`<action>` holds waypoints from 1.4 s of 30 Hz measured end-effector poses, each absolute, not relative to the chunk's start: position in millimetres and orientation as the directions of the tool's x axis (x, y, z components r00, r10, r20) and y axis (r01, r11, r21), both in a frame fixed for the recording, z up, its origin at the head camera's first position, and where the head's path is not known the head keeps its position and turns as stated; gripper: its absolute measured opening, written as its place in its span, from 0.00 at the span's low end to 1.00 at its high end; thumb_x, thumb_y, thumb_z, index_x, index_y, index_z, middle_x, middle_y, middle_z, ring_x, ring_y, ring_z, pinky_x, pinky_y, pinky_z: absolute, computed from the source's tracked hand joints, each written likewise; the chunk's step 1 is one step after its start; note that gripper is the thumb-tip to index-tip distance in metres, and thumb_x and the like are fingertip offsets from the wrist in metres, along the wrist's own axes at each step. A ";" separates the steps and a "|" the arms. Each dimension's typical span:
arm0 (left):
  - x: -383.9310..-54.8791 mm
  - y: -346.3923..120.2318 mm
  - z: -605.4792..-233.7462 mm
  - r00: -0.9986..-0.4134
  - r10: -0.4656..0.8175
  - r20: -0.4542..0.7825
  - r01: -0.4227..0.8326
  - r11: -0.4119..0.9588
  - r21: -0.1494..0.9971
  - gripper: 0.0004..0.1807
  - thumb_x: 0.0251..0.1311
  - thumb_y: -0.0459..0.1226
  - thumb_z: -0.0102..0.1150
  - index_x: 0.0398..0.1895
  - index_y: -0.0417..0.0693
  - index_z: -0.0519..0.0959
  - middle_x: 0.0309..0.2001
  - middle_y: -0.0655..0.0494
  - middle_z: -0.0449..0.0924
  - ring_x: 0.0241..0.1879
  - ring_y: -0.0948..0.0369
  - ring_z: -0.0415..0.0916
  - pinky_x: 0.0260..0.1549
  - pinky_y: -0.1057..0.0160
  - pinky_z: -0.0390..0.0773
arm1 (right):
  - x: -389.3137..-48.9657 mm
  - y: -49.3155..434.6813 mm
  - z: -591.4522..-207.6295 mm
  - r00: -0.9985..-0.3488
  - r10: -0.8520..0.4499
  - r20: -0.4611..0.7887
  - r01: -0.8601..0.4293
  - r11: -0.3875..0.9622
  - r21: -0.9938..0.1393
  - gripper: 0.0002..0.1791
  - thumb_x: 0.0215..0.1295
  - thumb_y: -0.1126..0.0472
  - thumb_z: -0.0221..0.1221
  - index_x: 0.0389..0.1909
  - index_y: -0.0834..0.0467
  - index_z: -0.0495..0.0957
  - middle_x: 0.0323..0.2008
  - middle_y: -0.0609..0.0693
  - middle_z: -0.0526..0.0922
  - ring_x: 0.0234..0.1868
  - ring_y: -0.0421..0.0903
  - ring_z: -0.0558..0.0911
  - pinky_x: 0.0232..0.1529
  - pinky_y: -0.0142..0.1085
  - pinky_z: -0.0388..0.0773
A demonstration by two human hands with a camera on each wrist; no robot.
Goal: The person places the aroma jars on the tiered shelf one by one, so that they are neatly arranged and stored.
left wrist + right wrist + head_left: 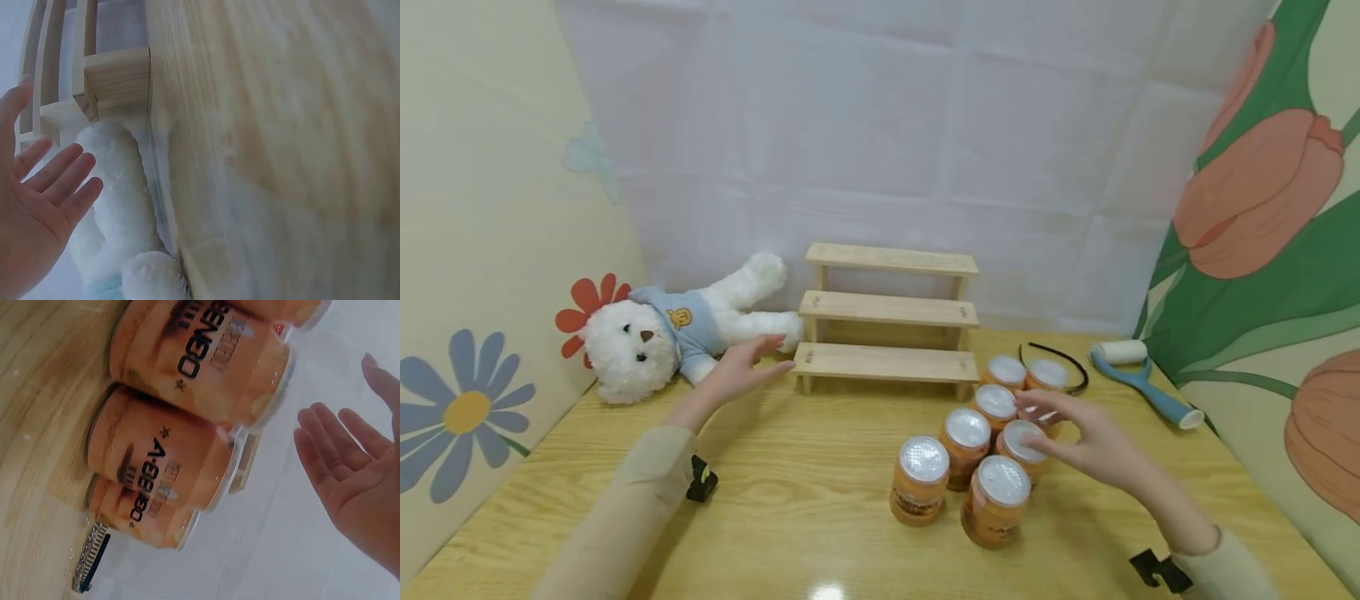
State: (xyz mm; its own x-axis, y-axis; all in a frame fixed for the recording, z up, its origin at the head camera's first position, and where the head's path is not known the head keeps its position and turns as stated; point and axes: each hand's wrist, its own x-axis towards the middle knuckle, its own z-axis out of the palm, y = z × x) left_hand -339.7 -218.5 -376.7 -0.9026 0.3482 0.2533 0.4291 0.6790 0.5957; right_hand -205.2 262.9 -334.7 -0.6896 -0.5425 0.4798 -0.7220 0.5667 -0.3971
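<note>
My left hand [740, 371] is held up between the white plush dog [632, 346] and the wooden three-step shelf [887, 362], its fingers loosely spread and holding nothing. In the left wrist view that hand [47, 212] shows an open palm beside the plush's leg [119, 181]. My right hand [1086, 437] hovers over the right side of a cluster of several orange cans [921, 483] with silvery lids. The right wrist view shows the right hand [350, 469] with relaxed fingers, apart from the cans [162, 450], which carry black lettering.
A black headband [1078, 367] lies behind the cans. Farther right rests a lint roller [1142, 379] with a blue handle, near the tulip-patterned side panel [1262, 192]. A white cloth [887, 125] hangs behind the shelf, and the wooden table [790, 500] runs underneath everything.
</note>
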 end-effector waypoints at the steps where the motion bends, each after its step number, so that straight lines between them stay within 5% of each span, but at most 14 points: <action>1: -340.3 -217.3 -376.7 -0.903 0.348 0.251 0.428 0.679 0.597 0.36 0.64 0.49 0.55 0.67 0.34 0.61 0.64 0.35 0.65 0.61 0.41 0.65 0.61 0.42 0.67 | -204.3 261.2 -335.6 -0.688 -0.553 0.470 -0.725 0.553 -0.410 0.25 0.56 0.64 0.66 0.56 0.60 0.75 0.45 0.52 0.83 0.40 0.44 0.82 0.38 0.35 0.82; 12: -353.6 -213.3 -381.6 -0.895 0.378 0.236 0.442 0.693 0.569 0.36 0.64 0.48 0.55 0.67 0.32 0.61 0.63 0.34 0.66 0.61 0.39 0.66 0.60 0.41 0.66 | -196.6 249.5 -341.8 -0.611 -0.691 0.387 -0.780 0.438 -0.447 0.26 0.56 0.58 0.66 0.56 0.61 0.75 0.44 0.53 0.83 0.37 0.40 0.82 0.34 0.31 0.81; 26: -362.9 -221.8 -379.7 -0.856 0.449 0.258 0.518 0.744 0.423 0.33 0.62 0.50 0.57 0.63 0.36 0.68 0.57 0.38 0.74 0.57 0.42 0.71 0.58 0.42 0.69 | -184.1 246.0 -339.8 -0.752 -0.638 0.168 -0.637 0.637 -0.434 0.34 0.49 0.40 0.65 0.59 0.49 0.75 0.49 0.39 0.79 0.50 0.38 0.71 0.49 0.41 0.76; 42: -361.6 -206.4 -385.6 -0.812 0.504 0.296 0.582 0.738 0.340 0.26 0.63 0.46 0.57 0.56 0.34 0.74 0.55 0.37 0.75 0.57 0.42 0.70 0.58 0.43 0.69 | -177.1 236.1 -349.6 -0.723 -0.629 0.285 -0.689 0.627 -0.363 0.33 0.48 0.42 0.67 0.54 0.56 0.78 0.46 0.44 0.80 0.47 0.40 0.75 0.50 0.44 0.76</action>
